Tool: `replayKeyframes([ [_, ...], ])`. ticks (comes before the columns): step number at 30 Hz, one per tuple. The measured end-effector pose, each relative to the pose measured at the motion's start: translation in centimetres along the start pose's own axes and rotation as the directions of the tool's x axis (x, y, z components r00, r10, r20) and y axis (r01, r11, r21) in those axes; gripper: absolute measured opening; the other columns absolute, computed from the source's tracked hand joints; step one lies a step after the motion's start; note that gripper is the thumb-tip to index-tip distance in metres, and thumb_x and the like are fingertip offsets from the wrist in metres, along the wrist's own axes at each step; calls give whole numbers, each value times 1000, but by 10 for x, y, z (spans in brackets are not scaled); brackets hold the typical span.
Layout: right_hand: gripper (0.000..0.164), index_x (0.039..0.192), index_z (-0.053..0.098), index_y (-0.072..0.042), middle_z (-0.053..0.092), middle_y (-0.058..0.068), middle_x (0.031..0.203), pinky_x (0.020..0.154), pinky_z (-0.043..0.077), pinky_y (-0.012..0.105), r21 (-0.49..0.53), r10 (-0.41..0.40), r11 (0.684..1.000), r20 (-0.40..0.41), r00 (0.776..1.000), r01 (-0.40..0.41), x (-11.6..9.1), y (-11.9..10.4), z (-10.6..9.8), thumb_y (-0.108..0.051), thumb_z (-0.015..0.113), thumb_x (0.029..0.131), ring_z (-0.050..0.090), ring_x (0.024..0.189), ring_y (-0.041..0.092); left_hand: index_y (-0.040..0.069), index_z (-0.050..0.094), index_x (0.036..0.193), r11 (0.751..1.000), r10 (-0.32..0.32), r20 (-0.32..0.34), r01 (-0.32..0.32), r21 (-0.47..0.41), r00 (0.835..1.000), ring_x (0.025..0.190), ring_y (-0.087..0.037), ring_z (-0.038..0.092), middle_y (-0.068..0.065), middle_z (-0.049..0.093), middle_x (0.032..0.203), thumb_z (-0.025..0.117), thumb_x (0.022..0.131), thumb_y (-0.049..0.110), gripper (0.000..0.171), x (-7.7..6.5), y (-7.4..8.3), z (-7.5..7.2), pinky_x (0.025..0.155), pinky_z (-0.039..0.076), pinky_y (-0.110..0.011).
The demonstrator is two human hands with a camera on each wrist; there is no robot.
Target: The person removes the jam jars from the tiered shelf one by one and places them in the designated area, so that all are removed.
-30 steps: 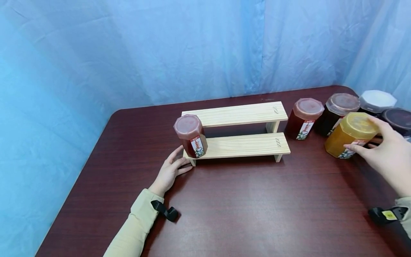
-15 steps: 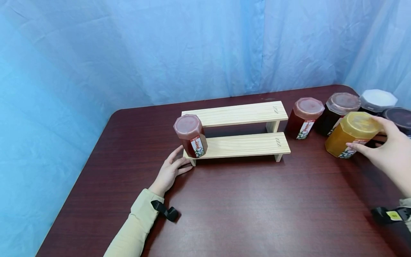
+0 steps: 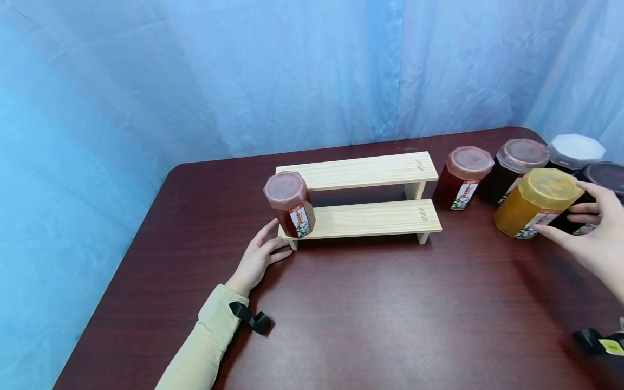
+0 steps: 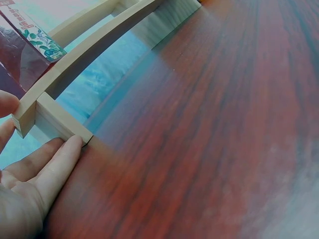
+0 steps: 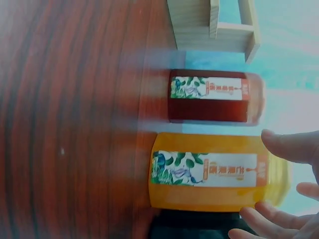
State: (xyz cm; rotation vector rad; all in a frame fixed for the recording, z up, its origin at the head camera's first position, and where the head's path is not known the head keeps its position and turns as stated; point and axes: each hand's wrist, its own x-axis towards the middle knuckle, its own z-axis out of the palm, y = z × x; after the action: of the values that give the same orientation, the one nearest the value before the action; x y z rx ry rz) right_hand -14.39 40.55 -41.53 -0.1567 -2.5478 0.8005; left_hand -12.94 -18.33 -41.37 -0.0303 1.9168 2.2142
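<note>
My left hand (image 3: 258, 260) rests on the table with its fingers against the left end of a two-tier wooden shelf (image 3: 375, 219). In the left wrist view, fingertips touch the board's end and the shelf leg (image 4: 60, 114). A jar of red jam (image 3: 290, 208) with a pinkish lid stands on the lower tier's left end. On the right, a jar of yellow jam (image 3: 517, 211) stands upright on the table. Beside it is my right hand (image 3: 595, 233), thumb and fingers spread, holding nothing. The right wrist view shows the fingers (image 5: 276, 221) close to its lid.
Another red jam jar (image 3: 448, 189) stands right of the shelf. Dark jars (image 3: 497, 181) stand behind the yellow one, one with a white lid (image 3: 575, 149). Blue curtains (image 3: 292, 76) hang behind the table (image 3: 351, 314).
My right hand has let go of the yellow jam jar and drawn back to the right, its fingers spreading. The jar stays in place. My left hand has not moved.
</note>
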Motion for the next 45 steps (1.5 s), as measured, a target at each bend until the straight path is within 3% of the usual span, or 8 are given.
replayKeyframes([
  [6,100,147,28,-35,50,20,119,64,28,-1,5,-10,1000,5,1000,10,-7,-10,0,-19,86,67,47,87,-13,12,24,150,1000,-4,1,4,16,1000,101,-15,60,-23,42,132,42,97,9,55,1,1,0,92,53,-40],
  [11,103,145,28,-43,53,19,109,70,26,-8,2,-50,999,21,998,50,-10,-18,5,-27,89,62,29,80,-29,11,24,150,1000,-5,1,5,16,1000,100,-15,60,-22,42,131,41,97,8,55,1,1,1,92,53,-41],
  [19,89,140,38,-3,57,31,106,68,54,31,-36,-91,994,181,979,100,-31,-141,-23,-18,86,66,61,88,37,10,22,150,1000,-13,14,13,20,1000,103,-17,59,-24,40,134,42,98,8,56,2,1,1,94,51,-42],
  [26,85,136,46,-10,60,20,109,67,31,0,77,-201,979,231,952,189,-31,-167,-12,-19,88,63,62,92,16,10,23,150,1000,-8,10,7,20,1000,102,-15,59,-23,41,133,42,98,8,56,2,0,2,93,52,-41],
  [29,87,138,44,-12,59,19,113,73,37,-1,132,-233,970,259,937,205,-31,-175,-3,-19,88,64,60,95,34,10,23,150,1000,-6,10,5,25,1000,101,-14,59,-24,40,133,42,97,9,56,2,0,2,92,53,-41],
  [36,102,145,37,-19,54,17,118,78,31,-7,271,-270,940,213,939,209,-28,-204,19,-11,90,58,55,96,-3,11,24,150,1000,-3,10,2,8,1000,101,-15,60,-24,40,133,42,97,8,56,2,0,1,92,52,-41],
  [40,102,145,34,-17,54,17,120,94,49,21,339,-308,915,235,922,219,-23,-223,31,-10,89,59,57,106,20,10,23,150,1000,5,9,-5,11,1000,101,-15,60,-24,41,131,43,97,8,57,2,-1,0,91,53,-40],
  [45,100,146,32,-14,50,20,124,96,44,56,410,-321,895,314,893,177,-20,-244,47,-13,88,63,55,112,37,11,25,150,1000,-1,3,1,-3,1000,99,-14,61,-23,42,131,43,97,8,56,1,-1,2,91,53,-39],
])
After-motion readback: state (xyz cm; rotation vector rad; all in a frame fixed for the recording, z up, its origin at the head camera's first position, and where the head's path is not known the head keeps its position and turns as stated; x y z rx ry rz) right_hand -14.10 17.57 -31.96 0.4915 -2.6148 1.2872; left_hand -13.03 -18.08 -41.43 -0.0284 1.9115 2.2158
